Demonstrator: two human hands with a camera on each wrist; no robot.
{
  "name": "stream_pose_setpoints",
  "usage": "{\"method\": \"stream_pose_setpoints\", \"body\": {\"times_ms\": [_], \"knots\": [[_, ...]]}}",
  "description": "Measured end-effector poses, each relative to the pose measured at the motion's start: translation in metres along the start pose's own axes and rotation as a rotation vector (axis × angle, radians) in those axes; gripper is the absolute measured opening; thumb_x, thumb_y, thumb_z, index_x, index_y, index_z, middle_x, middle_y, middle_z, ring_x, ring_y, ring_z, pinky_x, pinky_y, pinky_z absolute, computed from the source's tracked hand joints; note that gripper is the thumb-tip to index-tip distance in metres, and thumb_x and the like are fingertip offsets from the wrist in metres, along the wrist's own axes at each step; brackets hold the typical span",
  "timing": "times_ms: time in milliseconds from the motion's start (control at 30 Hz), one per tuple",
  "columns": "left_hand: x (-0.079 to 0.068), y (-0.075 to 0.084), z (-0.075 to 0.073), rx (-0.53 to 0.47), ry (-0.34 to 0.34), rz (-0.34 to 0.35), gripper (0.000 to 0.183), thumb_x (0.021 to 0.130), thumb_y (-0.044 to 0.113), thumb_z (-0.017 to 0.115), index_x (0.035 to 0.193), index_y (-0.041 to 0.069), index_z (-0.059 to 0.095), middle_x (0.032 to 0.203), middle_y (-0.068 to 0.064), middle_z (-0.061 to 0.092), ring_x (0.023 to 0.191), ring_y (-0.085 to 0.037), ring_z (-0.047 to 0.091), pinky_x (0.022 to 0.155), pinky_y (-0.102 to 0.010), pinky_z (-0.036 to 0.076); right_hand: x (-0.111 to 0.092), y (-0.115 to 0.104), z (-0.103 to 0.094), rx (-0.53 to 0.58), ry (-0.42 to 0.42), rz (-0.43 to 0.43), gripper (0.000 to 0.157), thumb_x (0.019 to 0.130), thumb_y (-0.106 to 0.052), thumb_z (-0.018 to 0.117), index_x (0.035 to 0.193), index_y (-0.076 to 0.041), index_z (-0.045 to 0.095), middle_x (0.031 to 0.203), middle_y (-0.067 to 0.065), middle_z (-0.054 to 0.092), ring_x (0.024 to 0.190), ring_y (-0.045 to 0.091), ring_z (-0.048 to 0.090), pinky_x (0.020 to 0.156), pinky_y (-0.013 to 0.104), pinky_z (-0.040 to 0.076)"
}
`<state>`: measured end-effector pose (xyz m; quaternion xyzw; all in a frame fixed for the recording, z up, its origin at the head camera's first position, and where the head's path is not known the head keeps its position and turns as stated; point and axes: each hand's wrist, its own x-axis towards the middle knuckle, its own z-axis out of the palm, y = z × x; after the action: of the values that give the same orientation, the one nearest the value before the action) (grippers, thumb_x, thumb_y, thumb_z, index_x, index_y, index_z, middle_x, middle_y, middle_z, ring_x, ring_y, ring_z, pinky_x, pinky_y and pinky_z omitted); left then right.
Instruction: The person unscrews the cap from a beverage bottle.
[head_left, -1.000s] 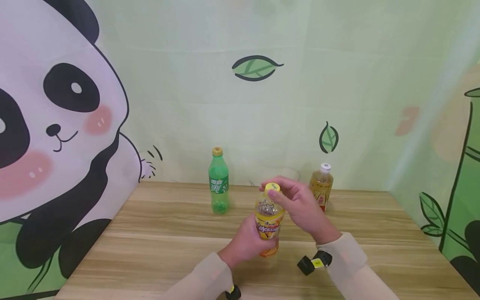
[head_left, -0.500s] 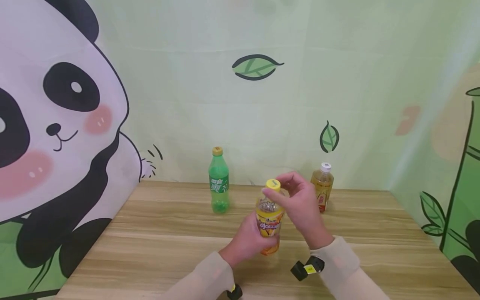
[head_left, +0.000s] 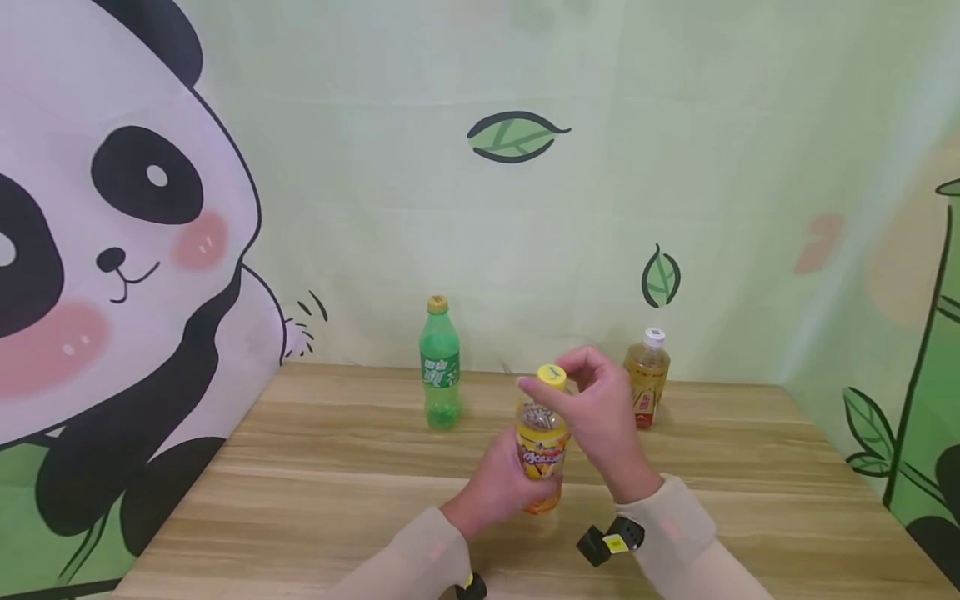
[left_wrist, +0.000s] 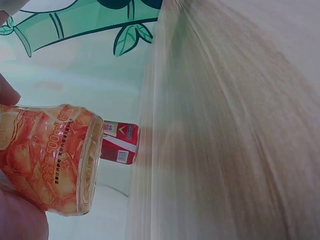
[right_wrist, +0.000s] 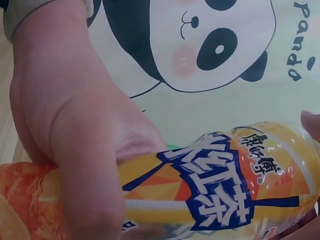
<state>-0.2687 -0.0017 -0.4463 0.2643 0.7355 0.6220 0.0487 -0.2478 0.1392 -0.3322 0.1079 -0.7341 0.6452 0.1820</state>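
Observation:
An iced tea bottle (head_left: 542,450) with an orange and yellow label is held upright over the table, its base raised in the left wrist view. My left hand (head_left: 498,487) grips its lower body, the thumb across the front. At the top, my right hand (head_left: 603,412) has its thumb on the near left of the yellow cap (head_left: 552,375) and its curled forefinger on the far right. The right wrist view shows the label of the bottle (right_wrist: 215,182) close up, with my left hand (right_wrist: 85,125) wrapped round it and right fingertips (right_wrist: 311,125) at the edge.
A green soda bottle (head_left: 439,367) with a gold cap stands at the back left of the wooden table (head_left: 315,467). Another bottle (head_left: 647,375), amber with a white cap, stands behind my right hand. A panda-print cloth (head_left: 390,208) hangs behind the table.
The right hand has turned about the cap: its fingers have swung from the far left side round to the right, and its wrist has shifted left. The left hand keeps its hold almost unmoved.

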Motion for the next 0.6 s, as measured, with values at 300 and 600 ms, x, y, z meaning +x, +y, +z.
{"method": "stream_pose_setpoints", "body": {"times_ms": [300, 600], "knots": [[-0.0001, 0.0009, 0.0002, 0.008, 0.006, 0.000, 0.058, 0.081, 0.004, 0.079, 0.131, 0.020, 0.055, 0.118, -0.001, 0.070, 0.104, -0.013, 0.068, 0.097, -0.029, 0.055, 0.0002, -0.0011, -0.0021, 0.040, -0.026, -0.017, 0.031, 0.078, -0.019, 0.090, 0.094, -0.005, 0.068, 0.095, 0.001, 0.065, 0.092, 0.018, 0.063, 0.088, 0.024, 0.055], [-0.0012, -0.0004, -0.0024, 0.025, 0.017, -0.013, 0.059, 0.082, 0.006, 0.079, 0.132, 0.023, 0.054, 0.121, 0.001, 0.069, 0.107, -0.013, 0.068, 0.099, -0.032, 0.055, 0.0040, 0.0054, -0.0085, 0.032, -0.171, -0.102, 0.022, 0.089, -0.014, 0.080, 0.106, -0.002, 0.072, 0.104, 0.002, 0.068, 0.106, 0.018, 0.066, 0.106, 0.025, 0.050]]}}
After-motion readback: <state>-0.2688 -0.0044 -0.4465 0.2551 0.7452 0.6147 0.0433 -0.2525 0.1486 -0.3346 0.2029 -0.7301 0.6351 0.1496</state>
